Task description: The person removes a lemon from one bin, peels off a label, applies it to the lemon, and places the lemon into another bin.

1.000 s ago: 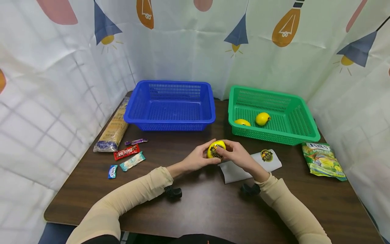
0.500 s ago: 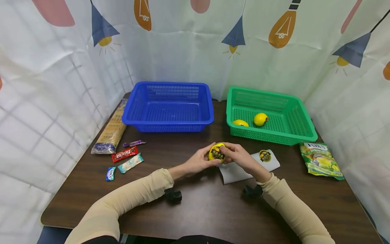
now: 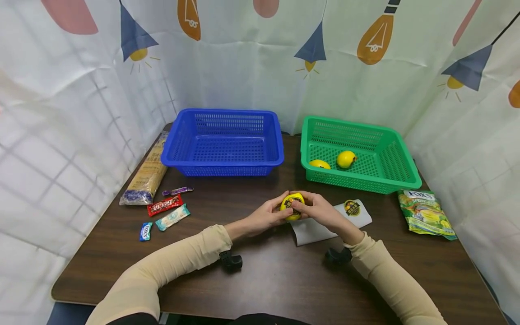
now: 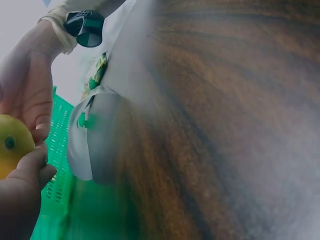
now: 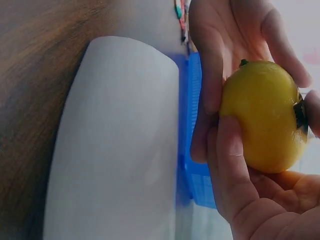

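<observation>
A yellow lemon (image 3: 288, 202) with a dark round sticker on its upper side is held between both hands above the table. My left hand (image 3: 262, 220) grips its left side, thumb in front. On the other side my right hand (image 3: 325, 214) holds it too, with the thumb on the sticker. In the right wrist view the lemon (image 5: 262, 117) shows its green stem end, fingers around it, and a dark sticker edge under a thumb. Just below the hands lies a curled white sheet (image 3: 317, 232) bearing a round black-and-yellow sticker (image 3: 351, 207).
A blue basket (image 3: 222, 170) and a green basket (image 3: 361, 183) stand at the back. Two lemons (image 3: 346, 159) lie in the green one. Left are wrapped sweets (image 3: 164, 205) and a long tan packet (image 3: 147, 174); right, a Fox's bag (image 3: 426, 214).
The lemon has turned and tilted slightly in the hands. The right thumb has shifted across the sticker, covering more of it, and the hands have moved slightly right.
</observation>
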Available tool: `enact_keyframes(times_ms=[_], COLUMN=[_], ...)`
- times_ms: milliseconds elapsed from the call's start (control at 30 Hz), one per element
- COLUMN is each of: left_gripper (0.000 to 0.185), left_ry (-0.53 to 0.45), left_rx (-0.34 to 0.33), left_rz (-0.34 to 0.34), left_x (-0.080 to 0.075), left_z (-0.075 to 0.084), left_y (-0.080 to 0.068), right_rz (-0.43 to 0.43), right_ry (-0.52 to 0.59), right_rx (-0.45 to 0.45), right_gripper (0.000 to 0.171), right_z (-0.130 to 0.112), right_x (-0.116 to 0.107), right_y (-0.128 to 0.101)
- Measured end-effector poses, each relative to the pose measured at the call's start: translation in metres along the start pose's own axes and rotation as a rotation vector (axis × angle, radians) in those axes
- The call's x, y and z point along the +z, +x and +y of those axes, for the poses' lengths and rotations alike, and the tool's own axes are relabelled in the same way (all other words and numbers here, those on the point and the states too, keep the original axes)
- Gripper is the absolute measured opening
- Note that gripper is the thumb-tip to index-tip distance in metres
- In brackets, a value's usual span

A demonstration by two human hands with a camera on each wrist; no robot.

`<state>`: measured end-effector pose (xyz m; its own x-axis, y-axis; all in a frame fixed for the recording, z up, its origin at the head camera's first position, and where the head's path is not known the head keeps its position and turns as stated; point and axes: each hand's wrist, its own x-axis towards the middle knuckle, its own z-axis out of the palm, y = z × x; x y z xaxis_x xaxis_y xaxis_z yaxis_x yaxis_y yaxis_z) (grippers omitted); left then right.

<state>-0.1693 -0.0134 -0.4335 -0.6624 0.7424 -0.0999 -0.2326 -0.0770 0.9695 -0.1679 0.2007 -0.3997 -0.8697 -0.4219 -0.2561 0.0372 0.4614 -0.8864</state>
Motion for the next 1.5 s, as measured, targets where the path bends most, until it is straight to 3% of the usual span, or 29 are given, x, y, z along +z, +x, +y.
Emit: enact_keyframes(times_ms=[300, 467, 667, 767, 933, 1167, 1300, 1500], left_gripper=[0.068, 0.068, 0.060, 0.058, 0.059, 0.052, 0.051, 0.044], left_ry=[-0.126, -0.143, -0.208, -0.237, -0.234, -0.143, -0.090, -0.071], left_rx=[0.000, 0.012, 0.079, 0.086, 0.027, -0.051, -0.028, -0.014], left_rz=[-0.051, -0.046, -0.024, 0.041, 0.203, 0.283, 0.315, 0.377], left_x=[-0.002, -0.004, -0.006, -0.008, -0.011, -0.012, -0.012, -0.008], left_z=[-0.001, 0.002, 0.016, 0.026, 0.034, 0.032, 0.033, 0.034], left_y=[0.000, 0.005, 0.013, 0.021, 0.042, 0.073, 0.091, 0.110], right_rz=[-0.023, -0.014, 0.003, 0.021, 0.082, 0.213, 0.268, 0.327], right_ry=[0.045, 0.070, 0.049, 0.016, -0.040, -0.080, -0.020, 0.181], right_rx=[-0.019, -0.027, -0.019, -0.027, -0.065, -0.064, -0.008, 0.063], right_gripper=[0.059, 0.059, 0.058, 0.056, 0.051, 0.057, 0.066, 0.065], right_z=[-0.001, -0.008, -0.028, -0.042, -0.071, -0.104, -0.108, -0.094], right_x=[-0.002, -0.008, -0.025, -0.038, -0.066, -0.111, -0.143, -0.183], right_y=[-0.002, -0.002, 0.002, 0.007, 0.016, 0.037, 0.057, 0.086])
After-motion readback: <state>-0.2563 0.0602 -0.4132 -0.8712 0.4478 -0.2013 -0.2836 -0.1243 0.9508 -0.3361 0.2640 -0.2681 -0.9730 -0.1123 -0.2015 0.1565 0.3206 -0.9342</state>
